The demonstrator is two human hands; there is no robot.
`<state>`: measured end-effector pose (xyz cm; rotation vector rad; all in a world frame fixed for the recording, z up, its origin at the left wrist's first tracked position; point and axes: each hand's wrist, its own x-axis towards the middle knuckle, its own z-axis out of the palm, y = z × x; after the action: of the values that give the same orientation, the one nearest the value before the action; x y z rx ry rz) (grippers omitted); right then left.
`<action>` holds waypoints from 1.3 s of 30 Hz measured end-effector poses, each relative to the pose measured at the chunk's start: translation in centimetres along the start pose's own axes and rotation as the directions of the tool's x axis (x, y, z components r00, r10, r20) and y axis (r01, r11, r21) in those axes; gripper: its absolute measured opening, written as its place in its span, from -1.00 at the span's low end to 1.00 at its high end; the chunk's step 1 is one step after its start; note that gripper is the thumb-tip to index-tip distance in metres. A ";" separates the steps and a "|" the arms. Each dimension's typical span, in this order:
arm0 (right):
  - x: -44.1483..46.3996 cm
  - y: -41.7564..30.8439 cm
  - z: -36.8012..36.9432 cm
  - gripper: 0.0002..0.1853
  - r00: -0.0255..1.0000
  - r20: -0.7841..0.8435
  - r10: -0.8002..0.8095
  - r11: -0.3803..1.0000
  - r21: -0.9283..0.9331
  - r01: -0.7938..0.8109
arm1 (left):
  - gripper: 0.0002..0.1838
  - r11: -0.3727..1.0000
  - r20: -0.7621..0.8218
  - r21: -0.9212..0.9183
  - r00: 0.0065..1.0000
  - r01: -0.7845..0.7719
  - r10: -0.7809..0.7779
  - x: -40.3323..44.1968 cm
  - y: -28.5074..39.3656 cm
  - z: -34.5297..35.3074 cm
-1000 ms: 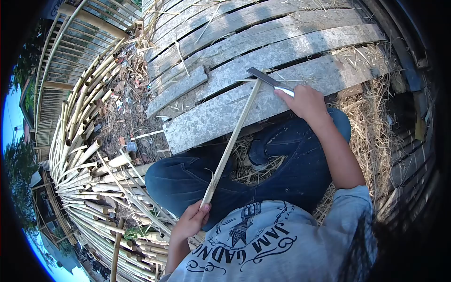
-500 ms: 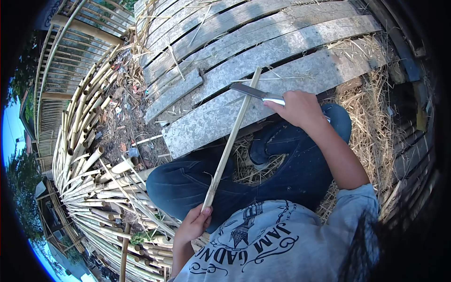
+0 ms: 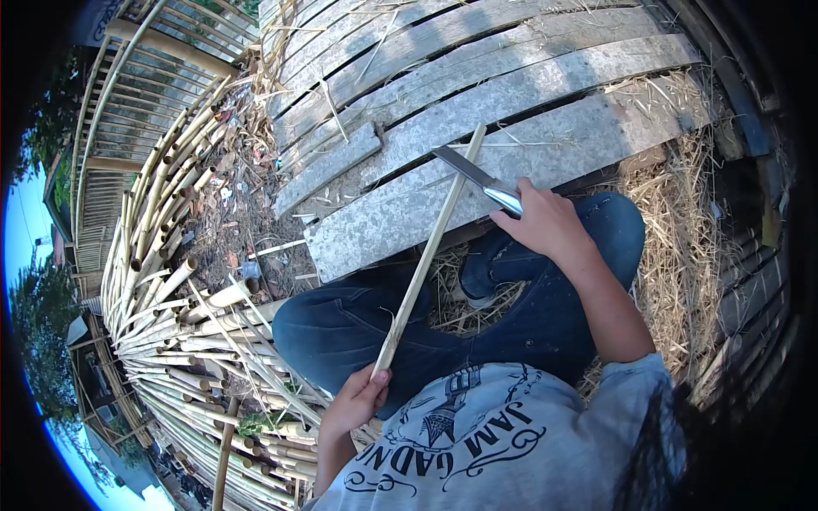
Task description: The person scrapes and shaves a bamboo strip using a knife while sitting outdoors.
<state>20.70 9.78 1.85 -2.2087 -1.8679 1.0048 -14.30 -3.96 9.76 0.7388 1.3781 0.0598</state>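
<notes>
A long pale bamboo strip [image 3: 430, 247] slants from my lap up onto the wooden planks. My left hand [image 3: 360, 399] is closed round its lower end, near a spot where a splinter lifts from the edge. The strip's far end rests on the nearest plank. My right hand [image 3: 541, 223] grips the metal handle of a knife [image 3: 464, 165]. Its broad dark blade crosses over the strip near the far end; whether the edge touches it I cannot tell. My crossed legs in blue jeans [image 3: 341, 332] lie beneath the strip.
Grey wooden planks [image 3: 383, 223] form a low platform in front, with thin slivers and a loose short board [image 3: 328, 169] on top. Many cut bamboo poles [image 3: 183, 375] are piled at the left. Straw-like shavings [image 3: 673, 255] cover the ground at the right. A bamboo fence [image 3: 145, 94] stands at upper left.
The knife has tilted and its handle now shows more of its side, with my right hand slightly lower. My left hand keeps hold of the strip. The whole view has shifted a little.
</notes>
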 end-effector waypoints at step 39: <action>-1.0 -0.4 5.2 -0.67 0.997 0.006 -0.075 0.804 0.591 0.057 | -0.81 0.582 -0.359 0.811 0.835 0.058 0.417 -1.4 0.1 1.6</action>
<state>17.65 7.18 -1.61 -1.7465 -1.3585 1.3778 -13.16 -5.16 11.02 1.7554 1.8537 -0.2387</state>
